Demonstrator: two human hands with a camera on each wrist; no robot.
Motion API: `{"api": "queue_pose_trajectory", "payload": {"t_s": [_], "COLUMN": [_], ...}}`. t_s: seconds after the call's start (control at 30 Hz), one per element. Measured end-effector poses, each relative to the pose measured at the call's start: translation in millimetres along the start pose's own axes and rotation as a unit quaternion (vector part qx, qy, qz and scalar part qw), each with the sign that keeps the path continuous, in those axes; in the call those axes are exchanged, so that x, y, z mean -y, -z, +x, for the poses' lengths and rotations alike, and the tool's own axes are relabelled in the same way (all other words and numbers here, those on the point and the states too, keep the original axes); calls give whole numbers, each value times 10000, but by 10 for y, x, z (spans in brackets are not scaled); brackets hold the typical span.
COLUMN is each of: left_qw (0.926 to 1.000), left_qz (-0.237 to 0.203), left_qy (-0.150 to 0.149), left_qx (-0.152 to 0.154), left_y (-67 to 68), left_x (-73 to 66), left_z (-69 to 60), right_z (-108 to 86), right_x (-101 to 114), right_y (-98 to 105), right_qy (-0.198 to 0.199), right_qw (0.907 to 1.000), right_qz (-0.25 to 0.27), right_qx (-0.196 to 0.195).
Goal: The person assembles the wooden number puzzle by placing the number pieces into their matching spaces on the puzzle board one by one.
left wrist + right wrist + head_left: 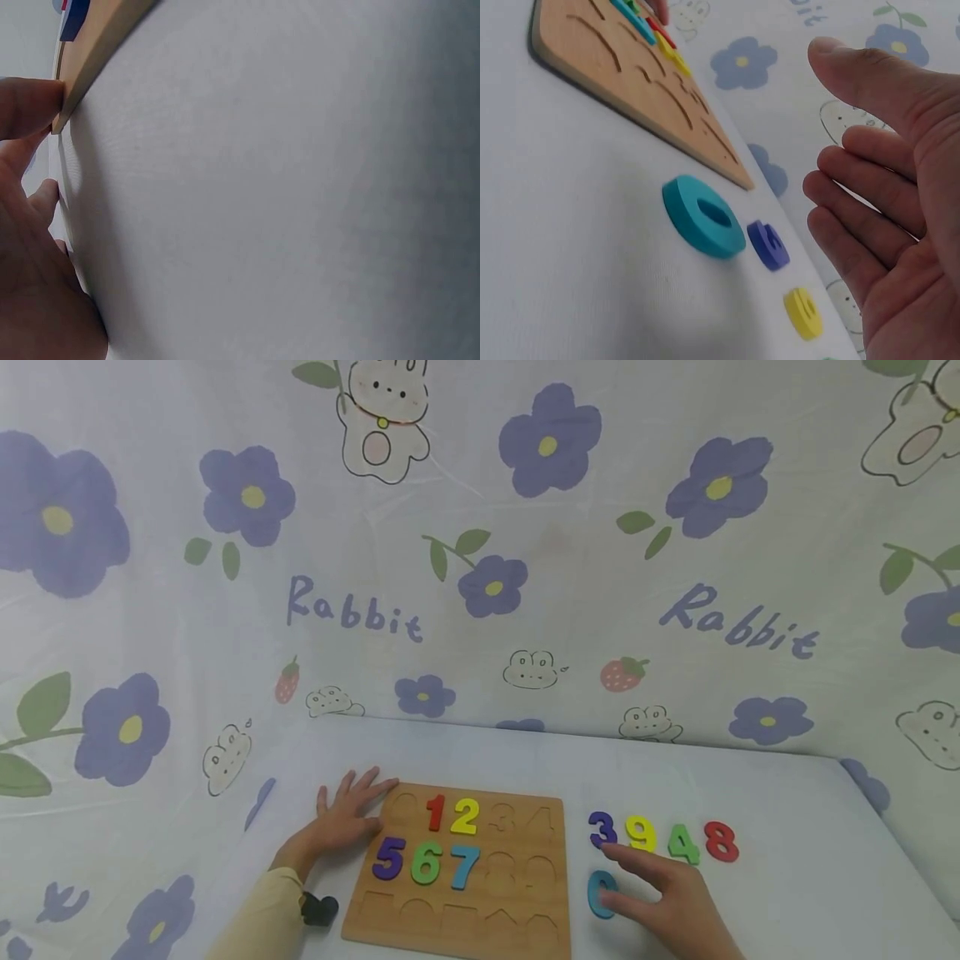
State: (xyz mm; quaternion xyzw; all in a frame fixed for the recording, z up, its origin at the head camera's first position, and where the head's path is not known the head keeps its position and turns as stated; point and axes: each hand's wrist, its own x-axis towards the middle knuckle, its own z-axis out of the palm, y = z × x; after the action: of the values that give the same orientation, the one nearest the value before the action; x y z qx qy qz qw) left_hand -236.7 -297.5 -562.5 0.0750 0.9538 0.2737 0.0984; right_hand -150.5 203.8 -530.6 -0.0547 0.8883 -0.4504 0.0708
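Note:
My left hand (341, 822) rests at the upper left corner of a wooden number puzzle board (450, 900), fingers spread, the thumb (30, 109) touching its edge. In the board sit a red 1 (435, 812), yellow 2 (466, 817), purple 5 (388, 860), green 6 (426, 863) and blue 7 (464, 867); other recesses show bare wood. Right of the board my right hand (675, 897) hovers by a blue 0 (679, 196), thumb and fingers apart. The right wrist view shows a gap between that hand and the 0, which lies on the table.
Beyond my right hand a purple 3 (602, 830), yellow 9 (641, 832), green 4 (683, 843) and red 8 (722, 842) lie in a row on the white table (810, 860). A small black object (320, 910) is near my left wrist. Behind hangs a flowered rabbit-print cloth (585, 568).

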Motion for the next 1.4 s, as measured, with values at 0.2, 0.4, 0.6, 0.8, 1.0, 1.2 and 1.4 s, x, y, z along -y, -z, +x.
{"api": "queue_pose_trajectory", "payload": {"t_s": [0.2, 0.4, 0.6, 0.8, 1.0, 1.2, 1.4], "left_qw": [10000, 10000, 10000, 10000, 10000, 10000, 9999], "left_qz": [-9, -3, -25, -78, -66, -73, -103], "left_qy": [6, -11, -32, -50, -7, 9, -7], "left_qx": [2, 11, -36, -28, -11, -8, -1], "left_y": [-6, -8, -2, 10, 7, 7, 8], "left_x": [1, 14, 19, -14, -20, 3, 11], "left_z": [-2, -8, -7, -25, -26, -11, -8], "right_z": [-44, -72, -71, -48, -17, 27, 79], "right_x": [-112, -182, -205, -194, -200, -247, -302], "right_y": [95, 175, 179, 136, 94, 54, -9], "right_qy": [-184, -352, -431, -614, -664, -523, -353], "right_qw": [9994, 9973, 9967, 9957, 9946, 9947, 9952], "right_qz": [-288, -601, -619, -619, -751, -817, -824], "right_qx": [69, 241, 291, 318, 262, 329, 399]}}
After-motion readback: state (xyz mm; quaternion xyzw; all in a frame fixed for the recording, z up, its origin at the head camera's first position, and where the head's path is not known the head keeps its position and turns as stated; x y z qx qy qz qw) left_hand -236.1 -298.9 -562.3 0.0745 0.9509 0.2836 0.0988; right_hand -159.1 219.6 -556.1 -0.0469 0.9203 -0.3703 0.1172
